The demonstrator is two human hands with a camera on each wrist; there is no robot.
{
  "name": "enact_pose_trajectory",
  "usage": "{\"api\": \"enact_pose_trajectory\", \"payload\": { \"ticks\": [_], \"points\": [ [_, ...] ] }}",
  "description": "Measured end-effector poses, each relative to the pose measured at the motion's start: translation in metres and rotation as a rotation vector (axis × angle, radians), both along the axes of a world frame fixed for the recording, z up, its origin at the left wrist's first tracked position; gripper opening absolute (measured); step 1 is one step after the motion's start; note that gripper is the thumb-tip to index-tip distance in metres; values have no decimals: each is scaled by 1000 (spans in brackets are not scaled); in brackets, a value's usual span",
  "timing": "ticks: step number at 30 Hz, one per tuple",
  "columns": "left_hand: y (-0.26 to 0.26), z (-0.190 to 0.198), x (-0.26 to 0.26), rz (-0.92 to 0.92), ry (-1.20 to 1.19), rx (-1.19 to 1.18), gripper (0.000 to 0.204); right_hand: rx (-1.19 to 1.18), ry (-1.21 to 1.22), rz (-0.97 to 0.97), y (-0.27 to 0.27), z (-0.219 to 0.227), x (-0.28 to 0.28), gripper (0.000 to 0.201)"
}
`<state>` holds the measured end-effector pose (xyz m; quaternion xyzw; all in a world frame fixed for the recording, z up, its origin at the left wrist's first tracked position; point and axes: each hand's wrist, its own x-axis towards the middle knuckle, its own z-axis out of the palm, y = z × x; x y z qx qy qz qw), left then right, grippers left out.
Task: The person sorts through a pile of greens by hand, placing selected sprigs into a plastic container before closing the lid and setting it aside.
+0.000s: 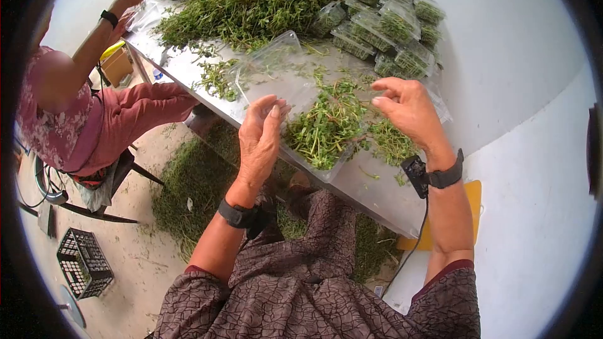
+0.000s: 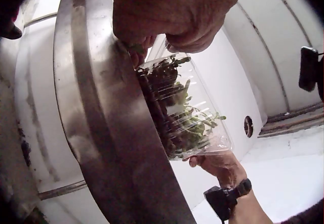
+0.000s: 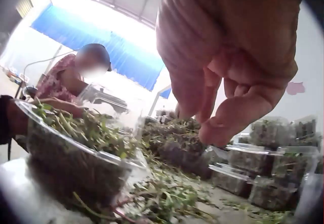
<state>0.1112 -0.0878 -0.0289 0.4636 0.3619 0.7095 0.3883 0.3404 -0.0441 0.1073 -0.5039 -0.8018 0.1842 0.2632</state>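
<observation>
A clear plastic box [image 1: 326,172] full of leafy green sprigs [image 1: 330,122] lies at the table's near edge, its transparent lid [image 1: 267,63] folded back. My left hand [image 1: 260,132] is at the box's left side, thumb near the fingers; in the left wrist view it [image 2: 177,11] is beside the filled box [image 2: 190,118]. Above and right of the box, my right hand [image 1: 411,110] hovers with bent, relaxed fingers and nothing visible in them. In the right wrist view, a gap shows between thumb and fingers of that hand [image 3: 228,57]. Loose sprigs [image 1: 392,141] lie below it.
A large heap of greens [image 1: 251,3] covers the table's far part. Stacked filled boxes [image 1: 383,28] stand far right by the wall. Another person [image 1: 75,100] sits at left. On the floor are more greens [image 1: 188,194] and a black crate [image 1: 85,263].
</observation>
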Motion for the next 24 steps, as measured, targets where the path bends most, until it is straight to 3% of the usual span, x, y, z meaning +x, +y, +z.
{"api": "enact_pose_trajectory", "payload": {
  "ticks": [2, 8, 11, 18, 24],
  "points": [
    [1, -2, 1, 3, -26, 23, 30, 76, -161, -150, -4, 4, 12, 31],
    [4, -6, -2, -19, -1, -9, 34, 180, -460, -188, -2, -26, 69, 33],
    [3, -4, -2, 5, 43, 18, 32, -12, -517, -293, 1, -36, 75, 28],
    [2, -4, -5, 16, 101, -5, 33, 92, -538, -279, 25, -74, 96, 8],
    [-2, -6, -4, 11, 93, 4, 33, 126, -537, -284, 17, -57, 94, 6]
  ]
}}
